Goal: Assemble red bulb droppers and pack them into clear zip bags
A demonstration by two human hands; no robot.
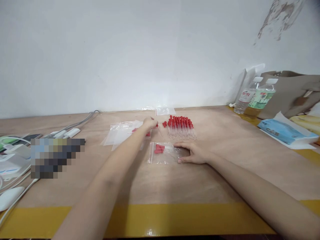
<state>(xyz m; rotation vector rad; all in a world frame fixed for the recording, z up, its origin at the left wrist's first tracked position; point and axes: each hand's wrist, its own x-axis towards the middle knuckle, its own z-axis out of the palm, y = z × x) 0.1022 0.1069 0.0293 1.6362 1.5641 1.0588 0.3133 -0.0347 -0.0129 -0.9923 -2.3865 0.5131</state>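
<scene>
Your left hand (150, 124) pinches one red-bulbed dropper (158, 126); your right hand (195, 152), flat, grasps nothing, pinning the zip bag (165, 153). At 12 o'clock, the dropper row (180, 126) may scatter if brushed.

Two water bottles (255, 96), brown bag (291, 91), blue tissue pack (282, 130) — right; cables (75, 125), white plugs (65, 133) — left

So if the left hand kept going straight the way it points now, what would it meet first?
Probably the row of red-capped droppers: the left hand points right and away, holding one dropper just short of them. Depth is hard to judge.
</scene>
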